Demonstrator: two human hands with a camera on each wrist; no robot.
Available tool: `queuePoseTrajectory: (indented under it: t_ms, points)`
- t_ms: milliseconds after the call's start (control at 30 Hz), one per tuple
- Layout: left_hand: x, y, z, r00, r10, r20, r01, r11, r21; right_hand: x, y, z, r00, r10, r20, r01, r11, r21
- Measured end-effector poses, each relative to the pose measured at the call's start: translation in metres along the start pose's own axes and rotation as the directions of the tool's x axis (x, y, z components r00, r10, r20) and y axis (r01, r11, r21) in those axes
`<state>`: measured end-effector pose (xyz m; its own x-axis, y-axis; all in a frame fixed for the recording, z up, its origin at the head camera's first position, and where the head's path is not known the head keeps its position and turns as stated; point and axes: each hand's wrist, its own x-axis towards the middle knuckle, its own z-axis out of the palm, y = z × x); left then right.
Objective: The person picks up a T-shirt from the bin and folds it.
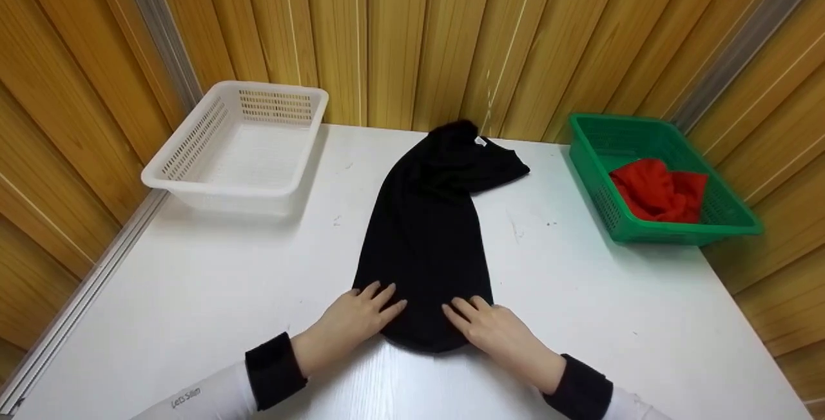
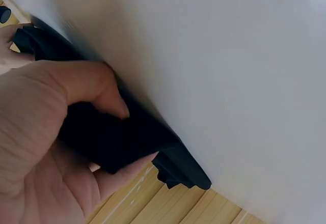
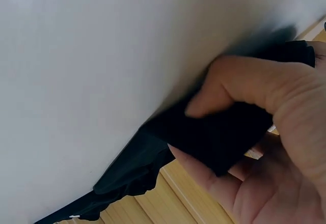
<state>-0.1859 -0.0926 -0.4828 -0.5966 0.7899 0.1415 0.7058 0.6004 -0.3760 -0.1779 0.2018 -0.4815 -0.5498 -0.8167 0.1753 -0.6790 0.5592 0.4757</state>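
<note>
A black T-shirt (image 1: 425, 233) lies lengthwise on the white table, a small white tag showing near its bunched far end and one sleeve spread to the right. At the near end, my left hand (image 1: 354, 320) grips the left edge of the cloth. My right hand (image 1: 499, 333) holds the opposite edge. In the left wrist view, the thumb (image 2: 97, 84) lies on one side of the black cloth (image 2: 109, 137) and the fingers on the other. The right wrist view shows the same kind of pinch, with the thumb (image 3: 229, 81) against the fabric (image 3: 214, 137).
A white plastic basket (image 1: 271, 189) with nothing seen inside stands at the back left. On the back right is a green basket (image 1: 596, 178) holding a crumpled red cloth (image 1: 660, 191). Wood-patterned walls (image 1: 393, 40) border the white table (image 1: 225, 291).
</note>
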Motion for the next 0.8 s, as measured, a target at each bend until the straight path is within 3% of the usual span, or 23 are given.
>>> queuePoseTrajectory:
  t_ms: [233, 500, 633, 800]
  points:
    - [0.001, 0.002, 0.003, 1.0, -0.019, -0.018, 0.019, 1.0, -0.014, 0.002, 0.001, 0.002, 1.0, -0.005, 0.01, 0.005, 1.0, 0.008]
    - [-0.001, 0.003, 0.005, 0.997, -0.072, -0.012, 0.071, 0.996, -0.046, 0.002, 0.003, -0.002, 0.996, 0.01, 0.088, -0.021, 0.991, 0.13]
    - [0.0, 0.007, 0.003, 0.996, -0.087, 0.007, 0.087, 0.996, 0.005, 0.005, 0.003, -0.002, 0.998, 0.011, 0.06, -0.018, 0.992, 0.122]
    - [0.007, 0.011, -0.009, 0.995, -0.092, 0.028, 0.088, 0.987, 0.134, 0.011, 0.007, 0.001, 1.0, 0.005, -0.03, -0.003, 0.997, 0.071]
